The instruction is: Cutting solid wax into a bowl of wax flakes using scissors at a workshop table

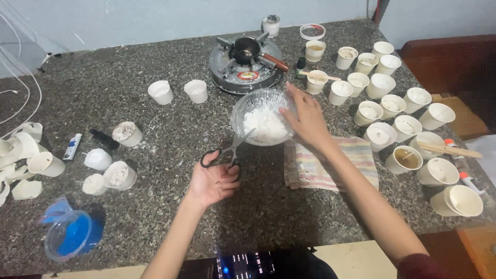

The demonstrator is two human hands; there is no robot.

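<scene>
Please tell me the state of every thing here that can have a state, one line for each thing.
Left hand: palm up, holding the scissors.
Right hand: fingers spread on the bowl's rim.
Scissors: blades apart, tips in the bowl.
Glass bowl: upright, holds white flakes.
Small pot: sits on the round burner.
Striped cloth: folded flat.
Paper cups at right: upright, several filled.

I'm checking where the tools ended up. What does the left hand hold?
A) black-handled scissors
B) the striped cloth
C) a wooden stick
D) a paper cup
A: the left hand grips the black-handled scissors, blades pointing at the glass bowl that the right hand steadies.
</scene>
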